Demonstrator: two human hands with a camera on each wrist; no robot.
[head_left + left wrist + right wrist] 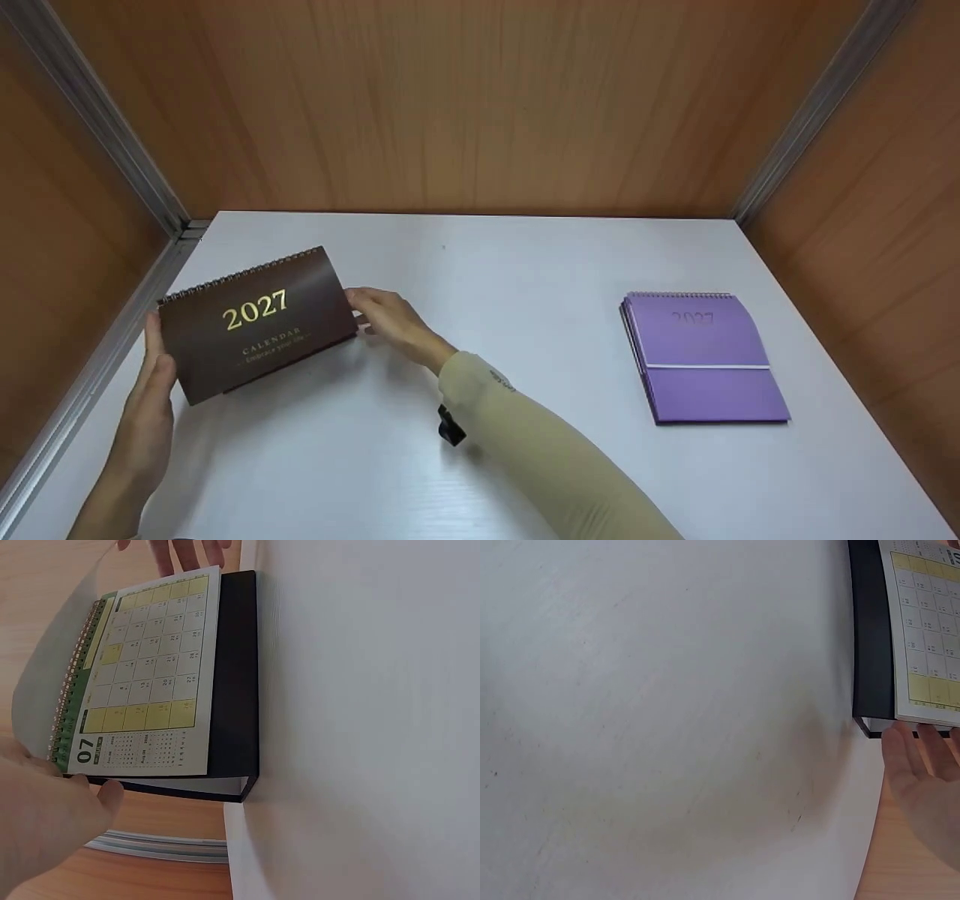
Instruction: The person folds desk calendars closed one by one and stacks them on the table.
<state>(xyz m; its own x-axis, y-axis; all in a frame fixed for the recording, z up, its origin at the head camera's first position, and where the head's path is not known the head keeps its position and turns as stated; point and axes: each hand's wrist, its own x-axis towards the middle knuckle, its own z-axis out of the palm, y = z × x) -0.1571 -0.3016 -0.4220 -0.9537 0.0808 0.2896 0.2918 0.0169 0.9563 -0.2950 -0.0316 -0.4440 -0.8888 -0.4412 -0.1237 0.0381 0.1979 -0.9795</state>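
A dark brown spiral-bound desk calendar (255, 322) marked 2027 is tilted at the left of the table, its lower right corner higher than its lower left. My left hand (146, 416) holds its left edge, the thumb lying along the side. At the right edge my right hand (394, 319) grips it between thumb and fingers. The left wrist view shows the calendar's other side: a page (146, 675) headed 07 with a yellow and white grid, above a black stand base (237, 682). Fingertips (900, 739) reach the stand's end in the right wrist view.
A purple 2027 desk calendar (697, 382) with a pale band across it lies on the right of the white table (525, 300). Wood-grain panels (465, 105) rise at the back and both sides, with metal rails (112, 120) at the corners.
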